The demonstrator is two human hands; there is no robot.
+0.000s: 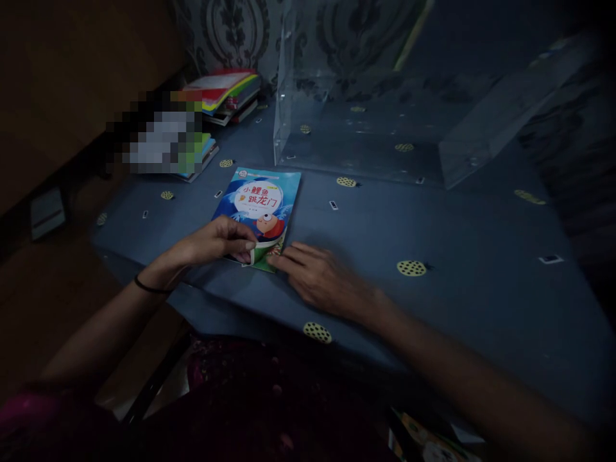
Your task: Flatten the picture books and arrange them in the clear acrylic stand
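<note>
A thin blue picture book [260,199] with red Chinese characters and a cartoon fish on its cover lies near the front edge of the table. My left hand [224,242] pinches the book's lower edge and bends the cover upward, so a green page shows beneath. Against the lower right corner rests my right hand [310,269]; its fingertips touch the green part. Whether those right fingers grip a page or only press on it is hard to make out. A dark band circles my left wrist.
A clear acrylic stand [360,154] rises at the back of the table. Stacked books [226,93] sit at the back left, with another pile [199,157] nearer, partly pixelated. The blue tablecloth [366,237] bears yellow pineapple prints and hangs over the front edge.
</note>
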